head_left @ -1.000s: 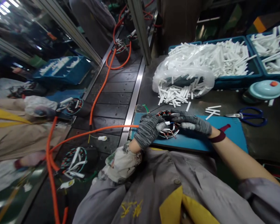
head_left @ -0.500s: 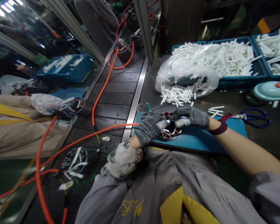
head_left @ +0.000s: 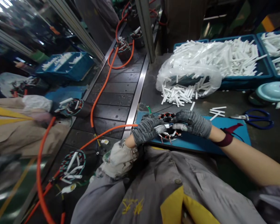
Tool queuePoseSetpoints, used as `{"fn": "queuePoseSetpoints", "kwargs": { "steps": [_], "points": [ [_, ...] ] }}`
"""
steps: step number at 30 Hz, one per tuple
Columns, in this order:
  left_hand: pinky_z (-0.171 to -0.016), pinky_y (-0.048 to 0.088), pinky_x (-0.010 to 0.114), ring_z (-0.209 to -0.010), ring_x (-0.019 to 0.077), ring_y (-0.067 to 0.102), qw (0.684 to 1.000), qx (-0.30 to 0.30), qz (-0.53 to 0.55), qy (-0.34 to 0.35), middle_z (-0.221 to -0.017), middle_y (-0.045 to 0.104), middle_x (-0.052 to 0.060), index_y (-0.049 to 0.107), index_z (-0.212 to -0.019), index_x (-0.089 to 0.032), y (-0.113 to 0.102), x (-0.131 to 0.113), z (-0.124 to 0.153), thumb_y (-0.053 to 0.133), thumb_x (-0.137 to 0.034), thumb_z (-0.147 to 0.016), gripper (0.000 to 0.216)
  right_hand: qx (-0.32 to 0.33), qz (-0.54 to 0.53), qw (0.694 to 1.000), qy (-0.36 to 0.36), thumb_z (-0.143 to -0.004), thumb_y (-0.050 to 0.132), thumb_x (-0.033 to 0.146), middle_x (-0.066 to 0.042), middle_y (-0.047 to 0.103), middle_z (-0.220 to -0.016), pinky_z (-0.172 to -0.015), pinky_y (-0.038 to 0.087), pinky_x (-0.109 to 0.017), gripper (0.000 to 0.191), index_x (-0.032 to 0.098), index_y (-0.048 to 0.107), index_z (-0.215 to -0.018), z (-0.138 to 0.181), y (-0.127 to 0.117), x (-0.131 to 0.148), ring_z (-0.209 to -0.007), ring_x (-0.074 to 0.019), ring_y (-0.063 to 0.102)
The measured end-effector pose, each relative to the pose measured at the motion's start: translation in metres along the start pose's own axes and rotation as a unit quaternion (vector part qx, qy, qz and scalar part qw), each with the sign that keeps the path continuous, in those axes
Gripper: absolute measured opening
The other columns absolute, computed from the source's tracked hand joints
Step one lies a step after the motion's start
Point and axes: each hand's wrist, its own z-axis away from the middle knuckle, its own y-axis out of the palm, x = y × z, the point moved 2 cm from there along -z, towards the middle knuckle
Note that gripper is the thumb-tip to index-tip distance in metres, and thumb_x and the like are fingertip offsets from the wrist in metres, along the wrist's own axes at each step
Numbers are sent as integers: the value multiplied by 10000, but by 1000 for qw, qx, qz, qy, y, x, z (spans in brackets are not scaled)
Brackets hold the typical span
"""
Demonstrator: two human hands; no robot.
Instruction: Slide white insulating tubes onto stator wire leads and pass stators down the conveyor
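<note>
A round motor stator (head_left: 167, 127) with copper windings lies on a blue mat (head_left: 233, 137) in front of me. My left hand (head_left: 146, 129), in a grey knit glove, rests on its left side and pinches a short white sleeve tube (head_left: 162, 126) on a wire. My right hand (head_left: 192, 122), also gloved, is closed over the stator's right side, its fingertips meeting the tube's other end.
Loose white tubes (head_left: 177, 95) spill from a plastic bag (head_left: 189, 71) beside blue bins (head_left: 242, 62). Blue scissors (head_left: 254, 117) and a teal lid (head_left: 273, 91) lie at right. A conveyor (head_left: 116, 93) at left carries more stators (head_left: 72, 162) and an orange cable (head_left: 100, 93). Another person's sleeve (head_left: 16, 130) shows far left.
Both hands stayed on the stator, shifting slightly while working the white tube. The orange cable on the conveyor has swung, and the person at left has drawn their hands back.
</note>
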Motion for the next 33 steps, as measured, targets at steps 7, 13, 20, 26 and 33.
{"fn": "queuePoseSetpoints", "kwargs": {
  "steps": [7,13,20,26,33],
  "points": [
    [-942,493,380,-922,213,677,1000,-18,2,-24,-984,760,52,754,-1050,-212,-1,-4,-6,518,-404,-967,315,-48,23,996,69,-986,451,544,-62,692,-742,-647,466,-286,479,177,726,-846,3,6,3,-672,-163,603],
    [-969,466,409,-971,223,664,996,1,-72,-49,-1041,760,62,753,-1114,-226,0,-20,-7,522,-390,-972,317,-36,7,999,5,-974,474,558,-111,736,-947,-788,541,-358,468,193,765,-1008,7,1,0,-870,-223,677],
    [-1028,359,573,-1036,330,602,947,27,-302,-105,-992,745,103,758,-1088,-239,8,-60,-20,516,-454,-954,351,2,-99,994,55,-849,651,612,-56,776,-979,-824,576,-331,468,234,756,-1105,18,-20,-21,-901,-217,725],
    [-927,443,502,-978,316,627,947,79,-303,-75,-970,745,105,752,-1024,-209,4,-51,-28,495,-452,-958,359,-31,-180,976,119,-771,715,636,-53,787,-922,-791,589,-338,496,202,769,-1005,19,-15,-31,-838,-215,731],
    [-820,473,443,-900,311,650,943,86,-322,-1,-942,719,132,723,-1024,-142,19,-67,-52,470,-334,-980,321,-58,-153,978,129,-743,712,685,-81,784,-909,-797,588,-377,545,184,766,-952,21,-11,-38,-841,-245,729]
  ]
}}
